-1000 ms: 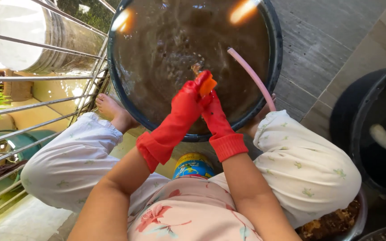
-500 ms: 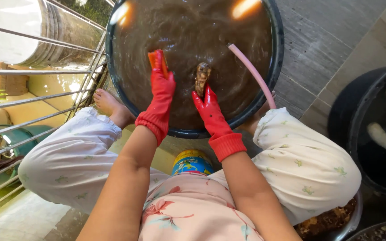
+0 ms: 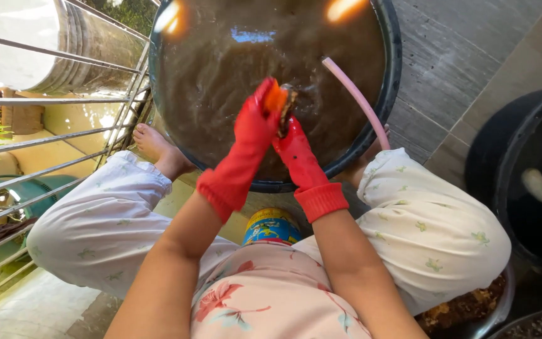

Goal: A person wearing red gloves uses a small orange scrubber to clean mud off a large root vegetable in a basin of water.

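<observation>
Left hand [image 3: 255, 122]: in a red glove, at frame centre over the tub, fingers closed around an orange sponge [image 3: 275, 98] pressed against the dark lump.
Right hand [image 3: 293, 145]: red glove too, just right of the left hand, fingers wrapped around a dark lump [image 3: 286, 108] held above the water.
Tub [image 3: 391, 94]: big, dark-rimmed, filling the upper middle of the frame, full of murky brown water.
Hose [image 3: 356, 100]: pink, running over the tub's right rim into the water.
Can [image 3: 271, 226]: blue and yellow, lower centre, between the knees.
Second tub [image 3: 503, 188]: black, at the right edge, 2 pale pieces floating inside.
Railing [image 3: 58, 135]: metal bars, left side.
</observation>
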